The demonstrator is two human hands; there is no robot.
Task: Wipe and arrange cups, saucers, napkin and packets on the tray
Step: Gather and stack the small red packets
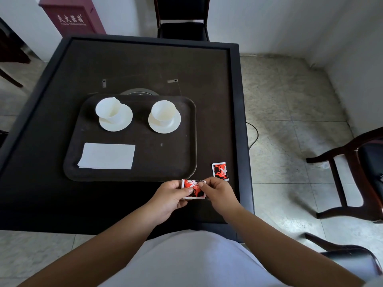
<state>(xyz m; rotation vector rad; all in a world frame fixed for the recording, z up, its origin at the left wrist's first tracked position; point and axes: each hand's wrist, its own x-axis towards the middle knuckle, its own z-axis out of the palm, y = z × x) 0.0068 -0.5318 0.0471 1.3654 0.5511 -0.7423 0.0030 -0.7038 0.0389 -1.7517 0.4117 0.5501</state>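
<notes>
A dark tray (178,162) lies on the black table. At its back stand two white cups, each on a white saucer: the left cup (108,109) on the left saucer (122,124), the right cup (163,110) on the right saucer (165,126). A folded white napkin (107,155) lies flat at the tray's front left. Just in front of the tray, my left hand (169,198) and my right hand (216,193) both pinch one red, black and white packet (193,186) above the table. A second such packet (220,171) lies on the table right of the tray.
The black table (145,65) has a raised rim. A black chair (183,17) stands behind it. A dark wooden chair (352,172) is on the right over the tiled floor. A red cabinet (72,16) stands at the back left, and a cable (256,131) hangs by the table's right side.
</notes>
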